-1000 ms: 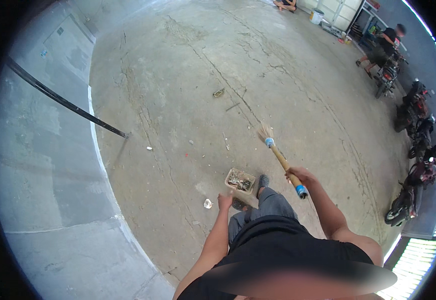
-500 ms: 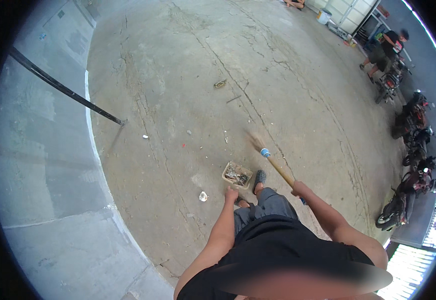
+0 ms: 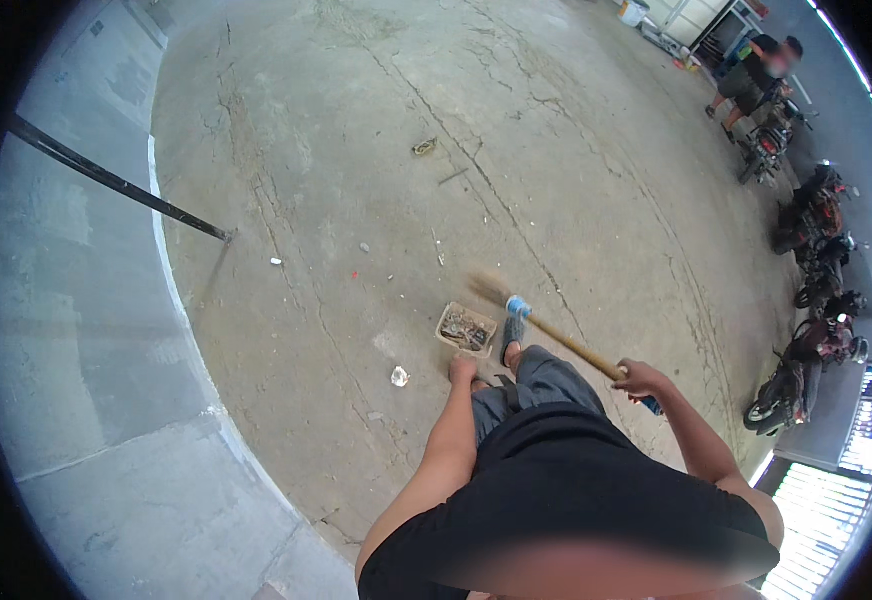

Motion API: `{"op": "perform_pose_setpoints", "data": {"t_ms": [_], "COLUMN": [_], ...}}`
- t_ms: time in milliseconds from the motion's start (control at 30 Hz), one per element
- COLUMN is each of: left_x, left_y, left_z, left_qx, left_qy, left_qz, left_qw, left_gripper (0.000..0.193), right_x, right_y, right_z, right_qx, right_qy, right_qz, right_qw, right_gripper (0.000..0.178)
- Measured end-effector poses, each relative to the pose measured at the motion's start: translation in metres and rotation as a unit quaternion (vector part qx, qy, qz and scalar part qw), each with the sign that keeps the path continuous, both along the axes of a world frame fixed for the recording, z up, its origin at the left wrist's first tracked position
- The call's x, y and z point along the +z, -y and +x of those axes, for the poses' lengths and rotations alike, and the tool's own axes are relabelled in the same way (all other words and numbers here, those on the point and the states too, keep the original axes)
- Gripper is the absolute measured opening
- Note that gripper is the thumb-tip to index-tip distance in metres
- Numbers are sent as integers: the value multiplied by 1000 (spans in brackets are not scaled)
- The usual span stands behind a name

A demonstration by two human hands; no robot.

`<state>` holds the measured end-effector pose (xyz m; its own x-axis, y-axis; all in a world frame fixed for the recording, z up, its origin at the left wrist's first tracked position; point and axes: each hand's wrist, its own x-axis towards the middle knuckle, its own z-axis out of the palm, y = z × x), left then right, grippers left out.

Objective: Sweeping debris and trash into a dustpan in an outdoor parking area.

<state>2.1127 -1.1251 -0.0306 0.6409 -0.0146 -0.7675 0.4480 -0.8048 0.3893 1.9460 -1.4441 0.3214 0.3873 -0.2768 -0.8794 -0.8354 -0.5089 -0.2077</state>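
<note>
My right hand is closed around the wooden handle of a broom, near its end. A light blue band binds the broom's blurred bristles, just above the far right corner of a small beige plastic bin. Bits of debris lie inside the bin, too small to name. At its near rim is my left hand, closed with its fingers mostly hidden; it appears to grip the rim. A crumpled white scrap lies on the floor left of that hand.
Small litter, including a white piece and a red bit, dots the cracked concrete floor. A coiled item lies farther off. A dark pole slants at left. Parked motorcycles and a person are at right.
The broom's bristles have swung left and nearer to the bin. My right hand has moved to the right with the handle. The left hand stays at the bin's near rim.
</note>
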Motion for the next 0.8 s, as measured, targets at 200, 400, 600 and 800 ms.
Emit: {"op": "perform_pose_setpoints", "data": {"t_ms": [200, 400, 600, 800], "left_x": [15, -2, -12, 6], "left_y": [-5, -1, 13, 19], "left_z": [-2, -12, -23, -34], "left_qx": [64, 130, 156, 204], "left_qy": [-21, -42, -57, -17], "left_qz": [-6, 3, -7, 5], "left_qw": [998, 991, 986, 979], "left_gripper": [62, 63, 65, 60], "right_x": [-49, -87, -115, -200], "right_y": [61, 113, 182, 189], "right_z": [28, 107, 229, 447], "right_qx": [15, -28, -32, 71], "right_qy": [-14, 32, 115, 227], "right_qz": [-76, -33, 42, -33], "right_qw": [997, 999, 992, 971], "right_gripper": [52, 30, 24, 27]}}
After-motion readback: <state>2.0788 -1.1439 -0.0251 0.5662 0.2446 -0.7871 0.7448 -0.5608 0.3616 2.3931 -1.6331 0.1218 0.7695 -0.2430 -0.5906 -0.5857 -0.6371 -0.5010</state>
